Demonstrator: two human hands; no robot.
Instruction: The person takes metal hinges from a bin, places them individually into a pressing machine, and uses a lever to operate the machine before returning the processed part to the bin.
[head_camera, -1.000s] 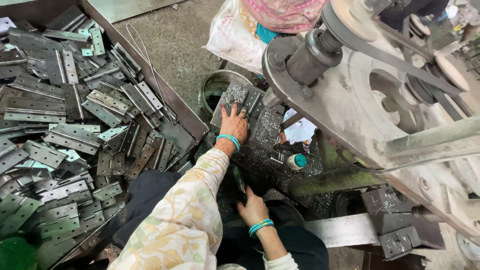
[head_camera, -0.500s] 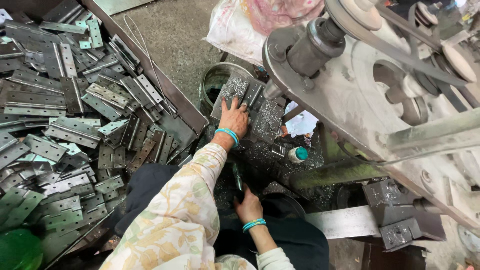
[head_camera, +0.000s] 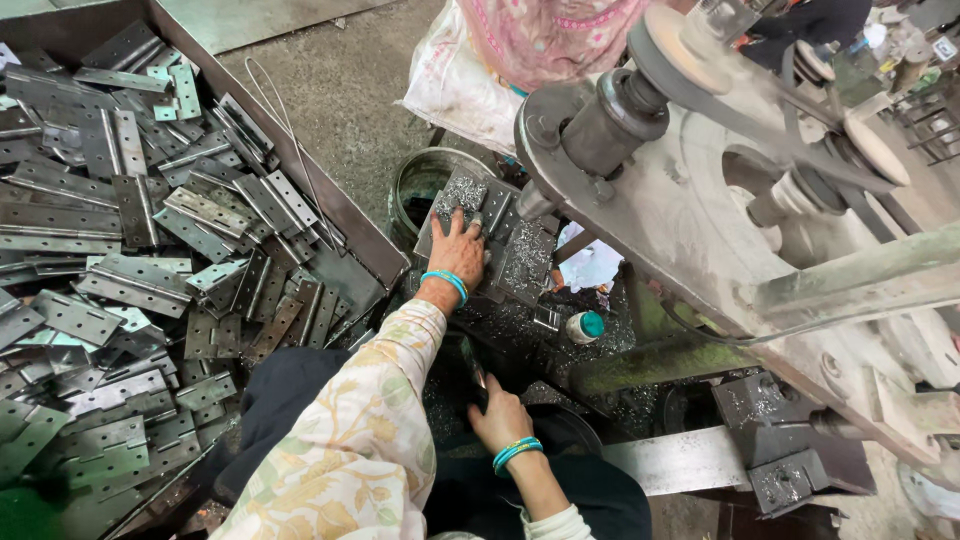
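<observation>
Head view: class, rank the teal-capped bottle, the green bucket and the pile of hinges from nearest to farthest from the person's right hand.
From the right hand:
1. Teal-capped bottle, just up and to its right.
2. Green bucket, farther up, beyond the left hand.
3. Pile of hinges, far left in the tray.

white sack (head_camera: 455, 85) | behind bucket | small teal-capped bottle (head_camera: 583, 326) | beside machine

I see a gritty grey concrete floor (head_camera: 340, 90) under even light, a heavy belt-driven machine (head_camera: 760, 240) on my right, and a white sack (head_camera: 455, 85) behind.
</observation>
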